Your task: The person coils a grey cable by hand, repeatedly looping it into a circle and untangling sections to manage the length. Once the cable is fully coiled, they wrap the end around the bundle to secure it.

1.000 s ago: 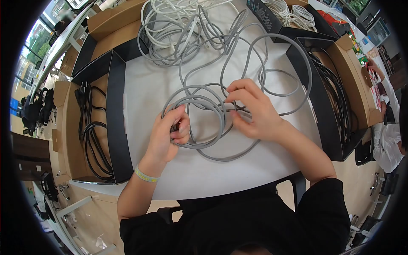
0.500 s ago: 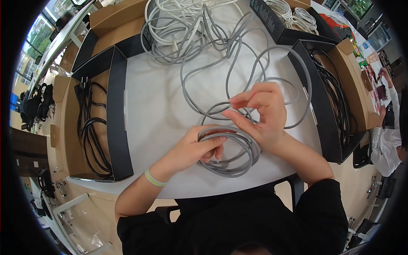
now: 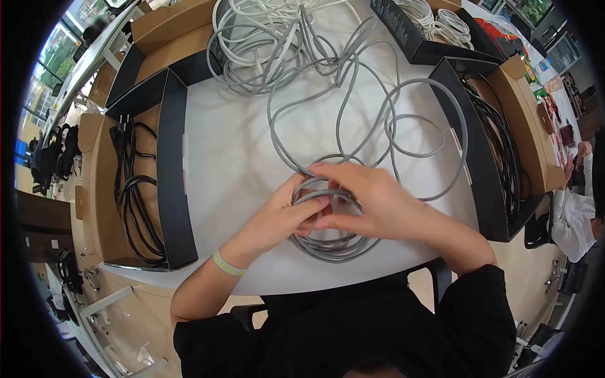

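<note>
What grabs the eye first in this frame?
Front and centre, both hands meet on a grey cable coil: the left hand grips it, the right hand lies across it. Beyond them a tangle of grey and white cables fills the far end of the table, with black cables in boxes on either side.

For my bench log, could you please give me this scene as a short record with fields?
left hand: grips grey cable coil
right hand: laid over the coil's top
loose cable: trails up the table to cable pile
left box: black power cables
right box: black leads
</note>
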{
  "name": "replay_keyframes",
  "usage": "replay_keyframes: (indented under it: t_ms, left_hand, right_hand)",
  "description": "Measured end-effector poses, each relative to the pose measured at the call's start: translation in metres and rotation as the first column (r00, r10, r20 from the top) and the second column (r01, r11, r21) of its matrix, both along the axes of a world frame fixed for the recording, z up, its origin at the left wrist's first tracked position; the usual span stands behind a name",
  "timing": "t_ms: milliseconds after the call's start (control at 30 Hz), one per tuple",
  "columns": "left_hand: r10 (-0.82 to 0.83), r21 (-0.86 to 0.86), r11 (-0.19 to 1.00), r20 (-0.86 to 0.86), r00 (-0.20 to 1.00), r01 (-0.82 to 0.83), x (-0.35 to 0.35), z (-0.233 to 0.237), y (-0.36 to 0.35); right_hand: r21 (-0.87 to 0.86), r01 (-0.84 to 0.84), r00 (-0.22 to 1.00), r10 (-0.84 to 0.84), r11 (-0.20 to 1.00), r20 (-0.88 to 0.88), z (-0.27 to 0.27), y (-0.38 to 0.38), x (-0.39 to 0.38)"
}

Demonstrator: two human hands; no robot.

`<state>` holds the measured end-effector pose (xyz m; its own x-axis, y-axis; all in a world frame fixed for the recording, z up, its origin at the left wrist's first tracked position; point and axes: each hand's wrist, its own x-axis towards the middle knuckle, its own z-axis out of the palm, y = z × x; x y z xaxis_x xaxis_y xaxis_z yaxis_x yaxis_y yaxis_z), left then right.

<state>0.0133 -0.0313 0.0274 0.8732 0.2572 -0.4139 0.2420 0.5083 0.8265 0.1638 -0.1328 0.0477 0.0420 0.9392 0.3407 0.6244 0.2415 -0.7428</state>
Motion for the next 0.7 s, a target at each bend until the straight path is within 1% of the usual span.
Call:
replay_keyframes:
  t_ms: [33, 67, 100, 167, 200, 267, 300, 333, 367, 400, 433, 500, 533, 567, 600, 633, 667, 700]
  left_hand:
    - [-0.004, 0.0, 1.0, -0.004, 1.0, 0.004, 0.0, 0.002, 0.001]
    - [-0.008, -0.011, 1.0, -0.005, 1.0, 0.008, 0.0, 0.007, 0.002]
    - [-0.011, -0.022, 1.0, -0.005, 1.0, 0.011, -0.001, 0.01, 0.004]
    - [0.004, -0.043, 0.999, 0.022, 1.0, -0.003, -0.002, 0.007, 0.005]
    - [0.021, -0.064, 0.998, 0.049, 0.999, -0.018, -0.002, 0.006, 0.005]
    - [0.05, -0.047, 0.998, 0.065, 0.997, -0.047, 0.0, 0.009, 0.004]
    - [0.078, -0.03, 0.997, 0.08, 0.994, -0.076, 0.0, 0.01, 0.003]
    - [0.079, -0.03, 0.997, 0.079, 0.994, -0.076, 0.001, 0.01, 0.004]
    - [0.153, -0.045, 0.988, 0.096, 0.983, -0.15, 0.002, 0.008, 0.005]
    - [0.227, -0.062, 0.973, 0.113, 0.967, -0.222, 0.003, 0.007, 0.006]
    - [0.229, -0.063, 0.973, 0.114, 0.967, -0.223, 0.003, 0.004, 0.008]
    - [0.308, -0.012, 0.951, 0.13, 0.942, -0.309, 0.002, -0.003, 0.013]
    - [0.308, -0.012, 0.951, 0.13, 0.943, -0.309, 0.003, -0.004, 0.014]
    - [0.372, 0.018, 0.925, 0.158, 0.915, -0.38, 0.003, -0.004, 0.014]
    - [0.434, 0.045, 0.892, 0.188, 0.881, -0.449, 0.003, -0.005, 0.015]
    - [0.434, 0.045, 0.892, 0.188, 0.881, -0.449, 0.001, -0.007, 0.017]
    - [0.457, 0.04, 0.878, 0.23, 0.859, -0.477, -0.002, -0.009, 0.02]
    - [0.478, 0.033, 0.863, 0.272, 0.835, -0.504, -0.003, -0.01, 0.022]
  right_hand:
    - [-0.116, -0.065, 0.995, 0.056, 0.991, -0.085, -0.007, 0.001, -0.003]
    - [-0.05, -0.077, 0.988, 0.069, 0.996, -0.14, -0.012, 0.004, -0.002]
    - [-0.049, -0.074, 0.988, 0.067, 0.996, -0.142, -0.012, 0.005, 0.001]
    - [-0.164, -0.182, 0.949, 0.13, 0.969, -0.287, -0.01, 0.007, 0.008]
    - [-0.164, -0.183, 0.95, 0.131, 0.969, -0.285, -0.011, 0.007, 0.008]
    - [-0.201, -0.207, 0.842, 0.07, 0.958, -0.536, -0.015, 0.007, 0.008]
    - [-0.2, -0.207, 0.841, 0.069, 0.958, -0.537, -0.009, 0.007, 0.01]
    - [-0.3, -0.261, 0.738, -0.011, 0.918, -0.675, 0.003, 0.008, 0.015]
    - [-0.384, -0.33, 0.617, -0.111, 0.862, -0.779, 0.01, 0.009, 0.021]
    - [-0.359, -0.357, 0.546, -0.119, 0.862, -0.829, 0.006, 0.009, 0.028]
    - [-0.361, -0.358, 0.548, -0.12, 0.861, -0.828, 0.008, 0.008, 0.035]
    - [-0.373, -0.412, 0.496, -0.139, 0.831, -0.857, 0.014, 0.005, 0.05]
    - [-0.385, -0.389, 0.497, -0.161, 0.837, -0.853, 0.018, 0.004, 0.055]
    - [-0.384, -0.39, 0.496, -0.16, 0.837, -0.853, 0.021, 0.003, 0.06]
    - [-0.422, -0.368, 0.548, -0.174, 0.829, -0.818, 0.024, 0.002, 0.065]
    - [-0.459, -0.342, 0.598, -0.186, 0.82, -0.78, 0.027, 0.001, 0.069]
    - [-0.467, -0.301, 0.639, -0.188, 0.832, -0.746, 0.027, 0.001, 0.072]
    - [-0.468, -0.299, 0.64, -0.189, 0.832, -0.745, 0.027, 0.002, 0.074]
